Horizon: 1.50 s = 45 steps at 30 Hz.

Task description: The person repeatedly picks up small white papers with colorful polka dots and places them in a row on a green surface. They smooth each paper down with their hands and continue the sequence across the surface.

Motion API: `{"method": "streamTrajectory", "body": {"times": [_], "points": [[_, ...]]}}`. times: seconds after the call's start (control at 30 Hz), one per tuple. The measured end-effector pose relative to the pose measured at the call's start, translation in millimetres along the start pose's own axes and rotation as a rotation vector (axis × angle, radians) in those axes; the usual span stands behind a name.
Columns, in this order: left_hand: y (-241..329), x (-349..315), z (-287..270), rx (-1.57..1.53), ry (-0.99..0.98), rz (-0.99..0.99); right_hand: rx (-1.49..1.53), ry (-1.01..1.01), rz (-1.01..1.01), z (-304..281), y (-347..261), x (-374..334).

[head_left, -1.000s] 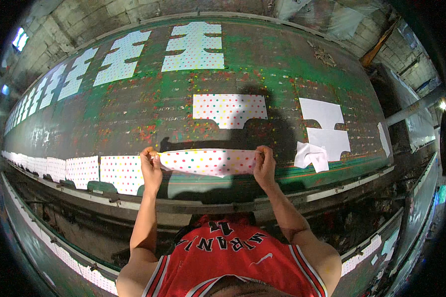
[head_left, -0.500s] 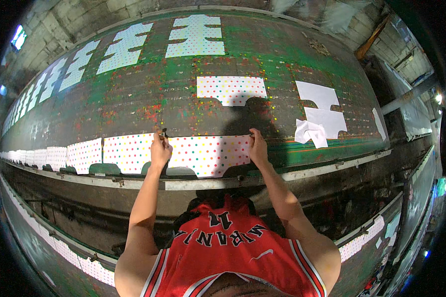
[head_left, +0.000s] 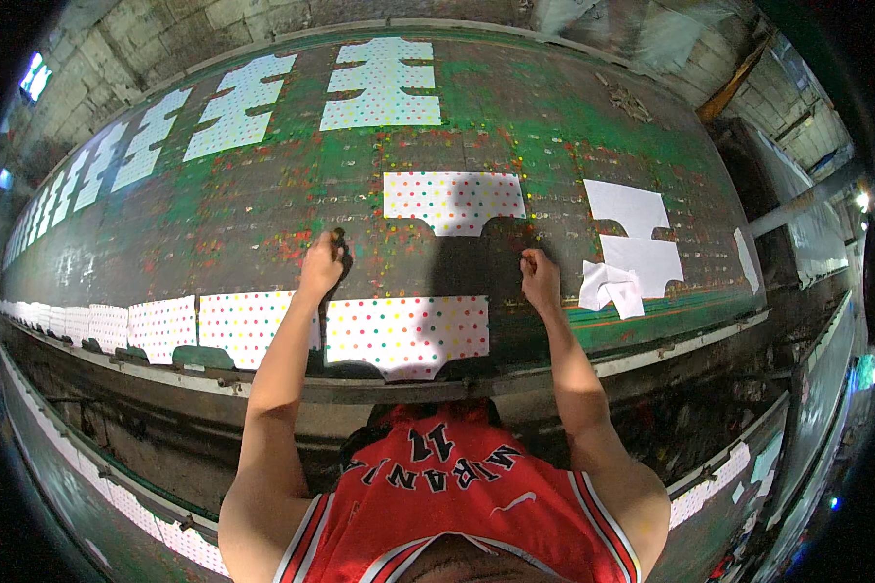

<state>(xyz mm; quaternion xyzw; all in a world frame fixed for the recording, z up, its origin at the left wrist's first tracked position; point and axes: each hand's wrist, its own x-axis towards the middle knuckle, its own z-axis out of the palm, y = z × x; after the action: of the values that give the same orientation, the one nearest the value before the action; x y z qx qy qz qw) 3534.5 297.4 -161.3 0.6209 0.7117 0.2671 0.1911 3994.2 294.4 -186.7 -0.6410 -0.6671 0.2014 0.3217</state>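
Observation:
My left hand (head_left: 323, 266) is raised over the long table, its fingers closed on a small dark object (head_left: 338, 236) whose kind I cannot make out. My right hand (head_left: 541, 281) hovers farther right with curled fingers and nothing visible in them. Between and nearer than the hands, a white dotted fabric piece (head_left: 389, 325) lies flat at the table's near edge, touched by neither hand. Beyond them rests another dotted piece (head_left: 437, 199) with cut-out lower corners. My head's shadow falls across both.
Plain white pieces (head_left: 632, 260), one crumpled on top, lie at the right. More dotted pieces (head_left: 246, 325) run leftward along the near edge, and others (head_left: 384, 87) along the far side. A metal rail (head_left: 632, 361) borders the paint-stained table (head_left: 262, 219).
Both hands have let go of the near dotted piece and moved away from it, farther over the table. The right has also shifted rightward. The piece stays flat at the edge.

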Motion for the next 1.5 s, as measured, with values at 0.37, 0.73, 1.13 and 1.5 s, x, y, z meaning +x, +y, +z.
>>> {"method": "streamTrajectory", "body": {"times": [0.37,0.73,1.13,1.5], "points": [[31.2,158.1,82.1,0.046,-0.017,0.063,-0.045,-0.032,-0.031,16.9,24.2,154.7],[37.2,202.5,109.2,0.188,0.037,0.069,-0.288,-0.099,0.005,59.5,54.2,251.7],[114.0,56.6,27.0,-0.6,-0.256,0.001,0.066,-0.096,-0.096,2.5,-4.2,172.2],[73.8,-51.8,-50.8,-0.782,0.065,-0.05,0.242,0.036,-0.17,-65.1,-82.7,29.8]]}}
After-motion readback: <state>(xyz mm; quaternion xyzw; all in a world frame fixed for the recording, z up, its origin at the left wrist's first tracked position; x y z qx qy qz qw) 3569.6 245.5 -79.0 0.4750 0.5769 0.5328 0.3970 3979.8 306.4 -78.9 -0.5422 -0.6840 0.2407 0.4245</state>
